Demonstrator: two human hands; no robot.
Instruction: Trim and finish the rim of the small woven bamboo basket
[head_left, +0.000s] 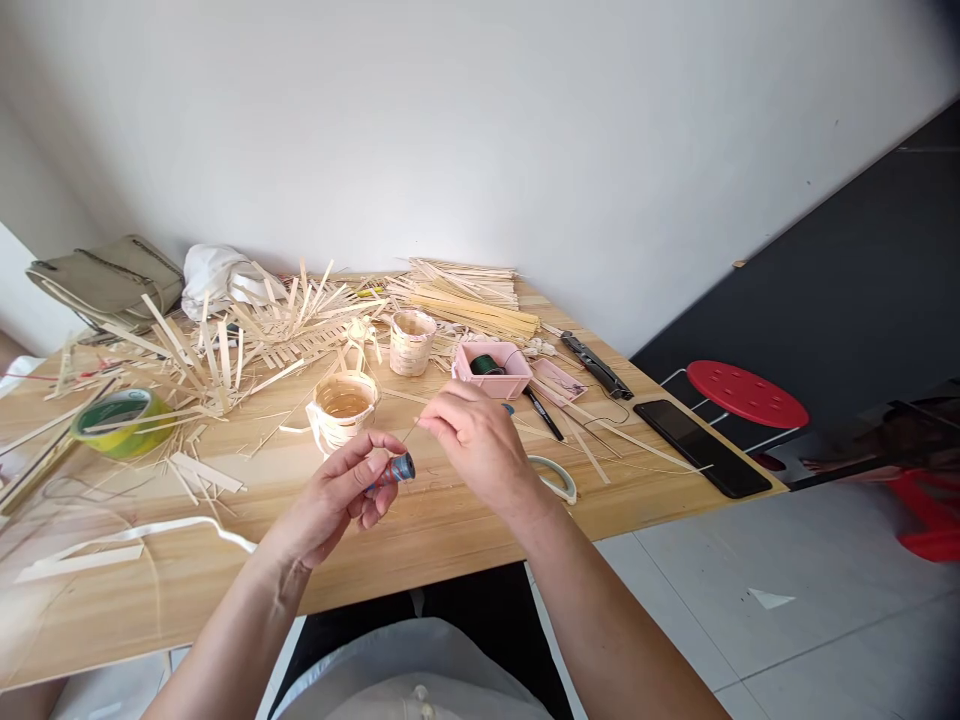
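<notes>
My left hand (341, 500) is closed around a small blue-and-red thread spool (394, 472), its dark end pointing right. From there a thin thread (411, 430) runs up to my right hand (476, 440), whose thumb and forefinger are pinched on it. Both hands are held above the front part of the wooden table. Just behind the left hand stands a small woven basket (345, 408) of pale strips. Another woven basket (412, 342) stands farther back. A white tape ring (553, 480) lies beside my right wrist, partly hidden by it.
Loose pale strips (225, 350) cover the back left, near a yellow-green tape roll (124, 422). A pink box (493, 368) holds a dark green spool. To the right lie a black pen (543, 413), a black-handled tool (596, 365) and a phone (701, 448). A red stool (748, 394) stands beyond.
</notes>
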